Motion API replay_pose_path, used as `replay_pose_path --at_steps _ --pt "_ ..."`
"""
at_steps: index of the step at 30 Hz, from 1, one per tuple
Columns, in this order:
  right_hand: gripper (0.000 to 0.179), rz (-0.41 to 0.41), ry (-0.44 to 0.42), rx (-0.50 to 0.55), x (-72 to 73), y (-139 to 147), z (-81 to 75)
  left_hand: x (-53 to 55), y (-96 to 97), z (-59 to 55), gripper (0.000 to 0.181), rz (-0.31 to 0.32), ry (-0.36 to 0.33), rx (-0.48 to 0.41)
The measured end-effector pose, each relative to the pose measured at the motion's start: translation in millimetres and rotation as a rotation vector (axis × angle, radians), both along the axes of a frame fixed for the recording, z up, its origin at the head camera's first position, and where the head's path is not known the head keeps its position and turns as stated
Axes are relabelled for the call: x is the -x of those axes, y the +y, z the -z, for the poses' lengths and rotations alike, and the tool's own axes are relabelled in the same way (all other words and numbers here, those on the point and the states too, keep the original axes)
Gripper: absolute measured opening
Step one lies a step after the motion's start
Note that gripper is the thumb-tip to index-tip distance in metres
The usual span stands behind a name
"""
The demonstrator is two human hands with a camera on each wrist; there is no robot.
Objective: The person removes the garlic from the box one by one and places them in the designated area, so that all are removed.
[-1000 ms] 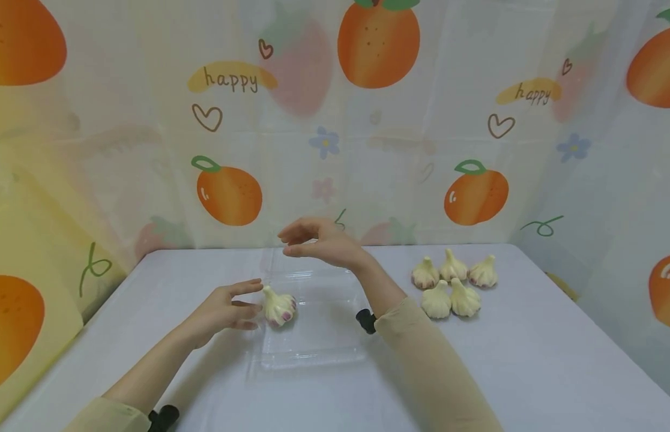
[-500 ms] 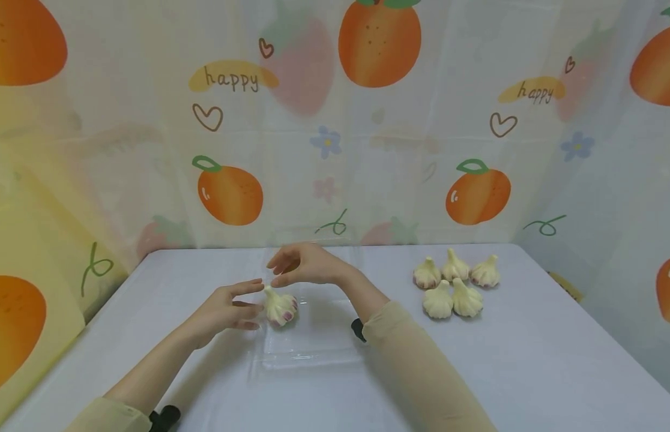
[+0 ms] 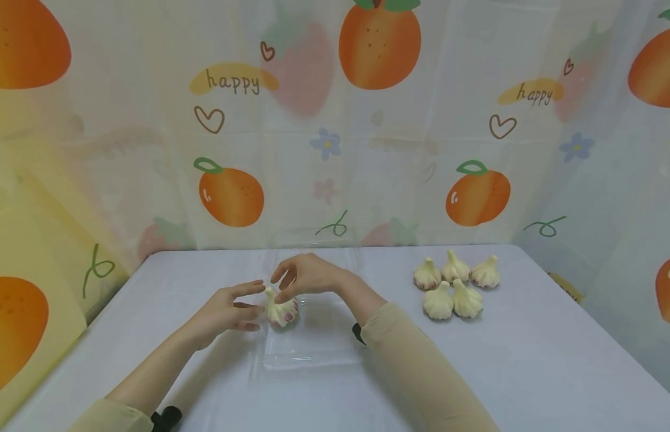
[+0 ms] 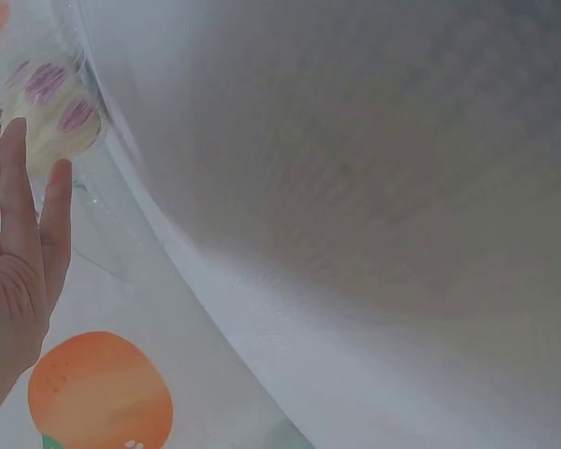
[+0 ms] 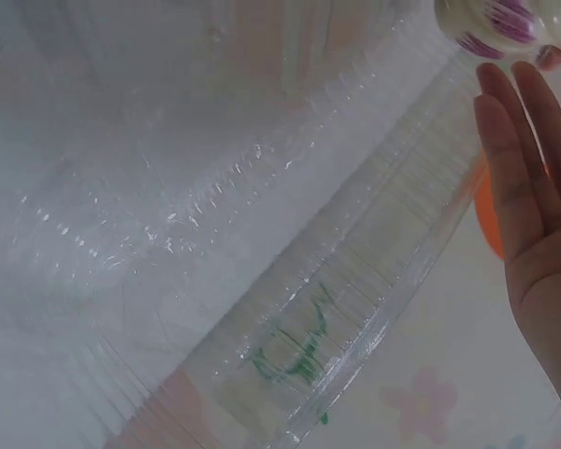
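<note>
A garlic bulb with purple streaks [image 3: 283, 316] stands upright at the left side of a clear plastic container [image 3: 313, 360]. My left hand [image 3: 221, 313] is just left of the bulb, its fingers extended towards it; whether they touch it I cannot tell. Above and behind the bulb is my right hand [image 3: 312, 275], fingers bent loosely, the thumb passing in front of the bulb's neck. In the right wrist view, the right fingers [image 5: 533, 122] look fairly straight beside the garlic. The left wrist view has two left fingers [image 4: 19, 196] close to the bulb.
Several pale garlic bulbs [image 3: 452, 300] are grouped on the white table [image 3: 529, 360] at the right. The container's raised transparent lid [image 3: 313, 243] is at its back. Behind the table hangs a fruit-printed curtain [image 3: 389, 168].
My right hand has come down and slightly left, from above the container to the garlic bulb. The left hand has stayed beside the bulb.
</note>
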State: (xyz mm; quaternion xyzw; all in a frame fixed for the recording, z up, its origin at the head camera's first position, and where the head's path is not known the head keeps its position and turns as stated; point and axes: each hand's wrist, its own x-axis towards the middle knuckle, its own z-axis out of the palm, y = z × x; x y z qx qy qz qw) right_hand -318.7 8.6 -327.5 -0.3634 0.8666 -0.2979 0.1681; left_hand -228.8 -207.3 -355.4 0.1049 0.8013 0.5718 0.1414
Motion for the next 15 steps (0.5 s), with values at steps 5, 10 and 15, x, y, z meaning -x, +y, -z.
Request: replay_pose_path --at_steps 5,10,15 --pt "0.04 -0.002 0.02 -0.068 -2.1 -3.0 2.3 -0.3 -0.6 0.0 0.066 0.008 0.0 -0.007" --pt "0.043 -0.019 0.041 -0.128 -4.8 -6.2 4.0 -0.3 -0.7 0.2 0.066 0.01 -0.003 -0.015" --pt "0.047 -0.053 0.059 -0.187 -7.6 -7.8 6.9 0.5 -0.6 1.2 0.065 0.008 -0.005 -0.016"
